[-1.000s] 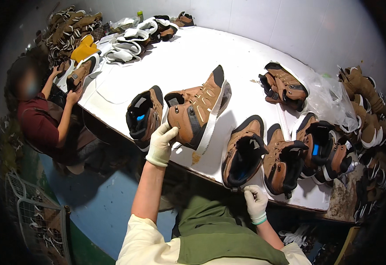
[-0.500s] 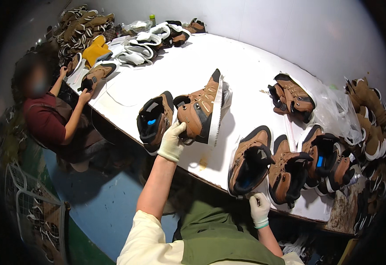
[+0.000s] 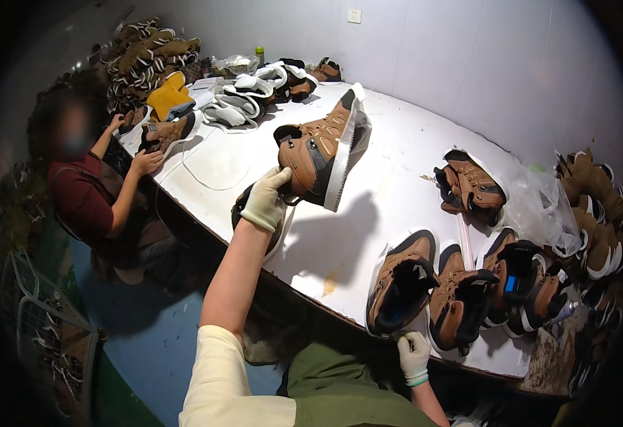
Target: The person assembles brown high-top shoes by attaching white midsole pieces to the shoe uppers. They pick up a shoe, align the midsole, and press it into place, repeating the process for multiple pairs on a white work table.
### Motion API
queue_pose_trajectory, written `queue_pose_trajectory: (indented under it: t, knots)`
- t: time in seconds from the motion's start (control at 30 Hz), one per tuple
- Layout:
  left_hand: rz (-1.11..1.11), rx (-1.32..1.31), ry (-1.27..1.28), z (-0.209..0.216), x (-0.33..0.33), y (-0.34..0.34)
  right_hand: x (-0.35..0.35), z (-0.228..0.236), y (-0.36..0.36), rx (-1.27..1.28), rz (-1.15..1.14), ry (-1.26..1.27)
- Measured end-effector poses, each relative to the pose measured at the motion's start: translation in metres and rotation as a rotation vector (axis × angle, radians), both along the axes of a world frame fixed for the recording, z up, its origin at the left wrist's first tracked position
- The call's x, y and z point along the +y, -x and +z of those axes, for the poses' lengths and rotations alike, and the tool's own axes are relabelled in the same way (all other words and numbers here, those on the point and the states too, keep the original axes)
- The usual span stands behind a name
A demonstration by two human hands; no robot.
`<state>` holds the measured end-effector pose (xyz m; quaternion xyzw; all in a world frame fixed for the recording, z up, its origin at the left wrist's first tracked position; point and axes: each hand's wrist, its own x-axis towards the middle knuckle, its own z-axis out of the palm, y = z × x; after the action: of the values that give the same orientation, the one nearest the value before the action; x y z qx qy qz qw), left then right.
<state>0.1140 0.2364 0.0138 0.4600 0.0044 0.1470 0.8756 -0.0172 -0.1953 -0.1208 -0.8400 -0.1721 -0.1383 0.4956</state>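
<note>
In my gloved left hand (image 3: 264, 201) a brown hiking boot (image 3: 310, 158) is gripped near its heel collar. The boot hangs tilted above the white table, toe pointing up and away, its pale sole facing right. Another boot (image 3: 239, 206) stands on the table behind that hand, mostly hidden by it. My gloved right hand (image 3: 414, 357) is at the table's front edge with fingers curled together, close to the heel of a brown boot (image 3: 415, 255). Whatever those fingers may hold cannot be made out. Beside that boot stands a similar boot (image 3: 452, 285).
More boots (image 3: 502, 256) and a clear plastic bag (image 3: 539, 206) lie on the table's (image 3: 418, 121) right side. At the far left, a co-worker (image 3: 87, 178) handles a boot (image 3: 173, 132) near white-lined shoes (image 3: 237, 107) and a yellow cloth (image 3: 168, 96). Piled brown uppers (image 3: 148, 53) rise behind.
My left hand has lifted the boot and moved left, now covering much of the boot behind it. The right hand stays by the table edge. The whole view has shifted slightly.
</note>
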Motion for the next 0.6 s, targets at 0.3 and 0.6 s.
queue_pose_trajectory:
  t: [0.3,0.6]
  knots:
    - [0.022,-0.063,0.134,0.005,0.015,-0.011,0.0,-0.004,0.0,0.014,-0.019,0.077]
    - [0.034,-0.076,0.075,0.008,0.014,-0.016,-0.005,-0.01,-0.003,-0.062,0.006,0.14]
